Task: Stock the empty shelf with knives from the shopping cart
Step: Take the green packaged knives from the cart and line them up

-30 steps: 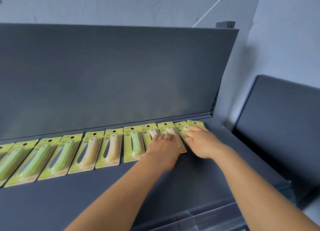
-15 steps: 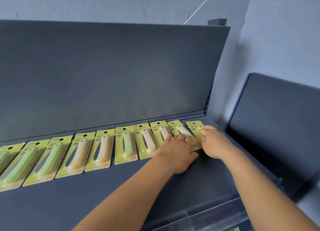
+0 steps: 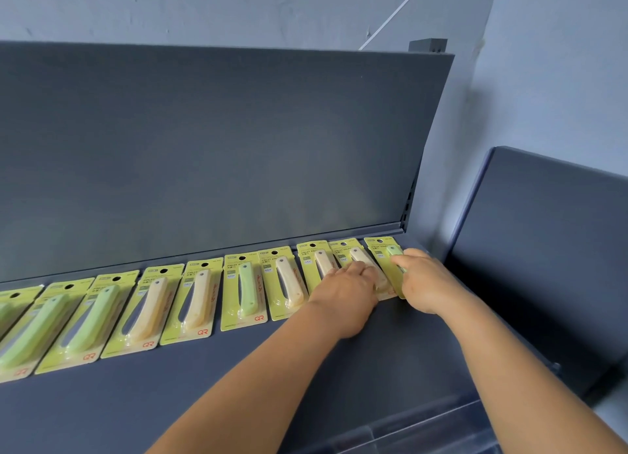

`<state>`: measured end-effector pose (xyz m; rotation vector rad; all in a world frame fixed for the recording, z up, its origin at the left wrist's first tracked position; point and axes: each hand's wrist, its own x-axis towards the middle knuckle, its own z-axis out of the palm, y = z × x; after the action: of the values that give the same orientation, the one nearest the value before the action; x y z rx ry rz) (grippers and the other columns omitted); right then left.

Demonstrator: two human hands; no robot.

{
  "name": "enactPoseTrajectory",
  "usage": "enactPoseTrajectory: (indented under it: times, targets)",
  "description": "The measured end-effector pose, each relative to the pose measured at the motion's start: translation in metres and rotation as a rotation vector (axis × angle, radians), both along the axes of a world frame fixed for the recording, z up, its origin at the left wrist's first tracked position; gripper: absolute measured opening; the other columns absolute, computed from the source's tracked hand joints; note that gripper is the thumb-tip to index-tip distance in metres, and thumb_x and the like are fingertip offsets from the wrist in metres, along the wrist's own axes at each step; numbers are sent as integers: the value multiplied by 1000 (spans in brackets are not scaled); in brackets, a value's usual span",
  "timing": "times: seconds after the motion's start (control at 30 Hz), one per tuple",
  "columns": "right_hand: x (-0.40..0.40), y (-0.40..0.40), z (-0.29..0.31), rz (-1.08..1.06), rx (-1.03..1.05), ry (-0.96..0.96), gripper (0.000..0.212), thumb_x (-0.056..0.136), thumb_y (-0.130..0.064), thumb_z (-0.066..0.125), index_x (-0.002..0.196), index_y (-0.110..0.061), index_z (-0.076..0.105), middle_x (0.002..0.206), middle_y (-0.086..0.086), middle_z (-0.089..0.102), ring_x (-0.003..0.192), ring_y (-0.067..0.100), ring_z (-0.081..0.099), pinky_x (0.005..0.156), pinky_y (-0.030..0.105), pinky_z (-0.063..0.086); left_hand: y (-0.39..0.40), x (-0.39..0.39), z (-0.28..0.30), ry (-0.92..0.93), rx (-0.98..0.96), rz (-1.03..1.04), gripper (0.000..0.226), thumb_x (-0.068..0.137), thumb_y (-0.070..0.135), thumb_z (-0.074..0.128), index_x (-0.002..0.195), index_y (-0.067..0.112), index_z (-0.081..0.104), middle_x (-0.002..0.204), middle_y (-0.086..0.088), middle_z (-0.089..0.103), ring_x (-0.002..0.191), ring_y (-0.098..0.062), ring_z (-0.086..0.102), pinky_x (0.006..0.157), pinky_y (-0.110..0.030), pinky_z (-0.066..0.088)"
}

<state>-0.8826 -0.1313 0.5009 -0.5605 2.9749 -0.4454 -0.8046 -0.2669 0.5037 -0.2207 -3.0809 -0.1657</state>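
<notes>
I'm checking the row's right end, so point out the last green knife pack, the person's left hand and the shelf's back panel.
Last green knife pack (image 3: 380,249), head view: card's upper part.
Left hand (image 3: 345,295), head view: back of hand.
Back panel (image 3: 210,154), head view: bare middle.

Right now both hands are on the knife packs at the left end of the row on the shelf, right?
Not quite. In the head view, the left hand and right hand are on the knife packs at the right end of the row, on the shelf.

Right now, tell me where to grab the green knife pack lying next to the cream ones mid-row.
Take the green knife pack by its bare bottom card edge, coming from the shelf front. It lies flat with neighbours tight on both sides, so only that near edge looks free.
</notes>
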Motion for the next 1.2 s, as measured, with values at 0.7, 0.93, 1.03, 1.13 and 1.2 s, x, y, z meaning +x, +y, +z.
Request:
enactPoseTrajectory:
  times: [0.7,0.93,1.03,1.13,1.2]
  targets:
    - [18,-40,0,249,68,17,38,96,-11,39,133,-16,47,155,-7,19,137,20,25,108,30,33,-27,10,-8,-33,-38,174,46,94,20,53,135,6,37,136,-10,37,121,-27,46,98,-36,40]
    - [16,-14,13,81,50,125,45,94,-11,40,138,-14,40,150,-2,30,133,25,31,105,32,32,-9,11,2,47,14,67,58,97,33,47,145,11,25,150,-9,28,140,-25,26,112,-36,26]
    - [11,-3,8,21,101,51,44,88,-5,42,130,-13,47,141,1,37,125,26,38,99,31,40,2,5,4,18,4,43,59,97,37,46,146,10,26,150,-9,30,139,-26,28,113,-37,26]
    - [9,1,1,37,65,-5,63,86,1,39,146,-19,35,153,-5,22,135,21,32,107,33,37,7,-2,3,-8,-15,50,50,97,36,47,138,10,37,142,-9,39,131,-28,37,108,-37,31]
    - [6,2,1,53,48,12,65,85,5,39,146,-20,36,153,-6,22,135,20,32,108,33,36,8,-5,1,-4,-28,58,44,97,31,47,135,10,40,138,-8,42,125,-29,43,105,-36,33]
